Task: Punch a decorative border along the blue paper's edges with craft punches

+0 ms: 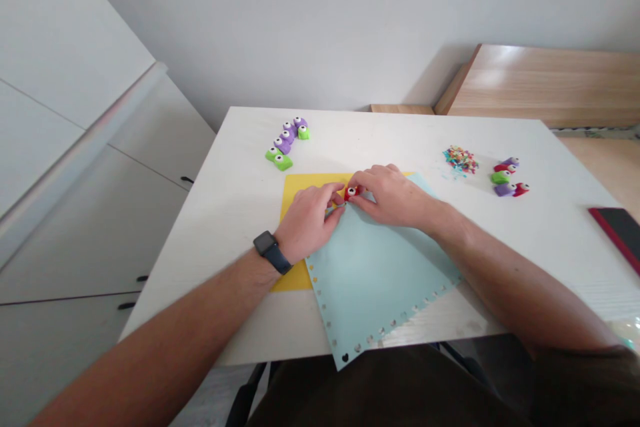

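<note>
A sheet of light blue paper point(385, 267) lies slanted over a yellow sheet point(295, 277), with rows of small punched shapes along its lower edges and a heart-shaped hole at its near corner. My right hand point(397, 197) is closed round a small red craft punch point(351, 191) with a white round top bearing a dark mark, at the paper's far left edge. My left hand point(313, 213), with a dark watch point(270, 250) on the wrist, pinches that same edge just left of the punch. The fingertips partly hide where paper and punch meet.
Several purple and green punches point(285, 141) stand in a line at the back left of the white table point(200, 267). Colourful paper cut-outs point(461, 160) form a pile at the back right, beside more punches point(506, 178). A dark red-edged object point(620, 233) lies at the far right.
</note>
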Motion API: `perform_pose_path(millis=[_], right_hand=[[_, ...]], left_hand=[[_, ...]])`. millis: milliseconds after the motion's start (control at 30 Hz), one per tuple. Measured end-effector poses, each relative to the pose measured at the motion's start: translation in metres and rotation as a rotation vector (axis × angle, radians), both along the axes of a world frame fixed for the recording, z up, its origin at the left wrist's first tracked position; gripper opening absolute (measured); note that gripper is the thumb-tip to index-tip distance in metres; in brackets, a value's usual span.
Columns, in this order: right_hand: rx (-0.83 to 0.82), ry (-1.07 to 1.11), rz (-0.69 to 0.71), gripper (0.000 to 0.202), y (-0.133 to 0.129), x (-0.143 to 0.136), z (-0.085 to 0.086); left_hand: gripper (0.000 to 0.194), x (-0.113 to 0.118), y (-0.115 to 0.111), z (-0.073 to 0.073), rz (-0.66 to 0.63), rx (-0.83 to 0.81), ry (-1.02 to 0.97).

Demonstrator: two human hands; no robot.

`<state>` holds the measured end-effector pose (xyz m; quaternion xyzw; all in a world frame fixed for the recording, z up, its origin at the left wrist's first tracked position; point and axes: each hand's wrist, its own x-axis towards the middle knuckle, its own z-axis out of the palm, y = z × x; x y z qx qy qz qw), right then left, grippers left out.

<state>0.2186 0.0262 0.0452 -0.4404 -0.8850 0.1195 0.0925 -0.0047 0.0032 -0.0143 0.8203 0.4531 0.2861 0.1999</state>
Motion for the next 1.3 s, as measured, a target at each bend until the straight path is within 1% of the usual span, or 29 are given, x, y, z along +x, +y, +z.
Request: perform_pose_path(millis=[167,433,700,900,1100,1300], right_hand=[[-0.012,0.010,0.016,0.020,0.0017,0.0013,-0.0021],[-0.015,-0.010,0.024,0.023,0.0037,0.0014,-0.0061],[-0.013,-0.006,0.014,0.020,0.0040,0.0003,-0.0057],[0.016,-0.024,0.003,0.019,0.0035,-0.0002,-0.0057],[0.079,-0.074,-0.009,0.023,0.0025,-0.0024,-0.0070],[0.060,-0.063,-0.017,0.024,0.0017,-0.0031,-0.0056]], left_hand=[[0.040,-0.0006,-0.0004,-0.0005,-0.001,0.003,0.000],[0.040,0.0017,-0.0009,0.0035,-0.004,-0.002,0.006],[0.039,0.0000,-0.0007,0.0002,0.002,0.013,0.005],[0.039,0.0002,-0.0012,0.0012,0.012,0.017,0.009],[0.038,0.0007,-0.0013,0.0005,0.018,0.015,0.016],[0.037,0.0004,-0.0011,-0.0006,0.019,0.020,0.016]])
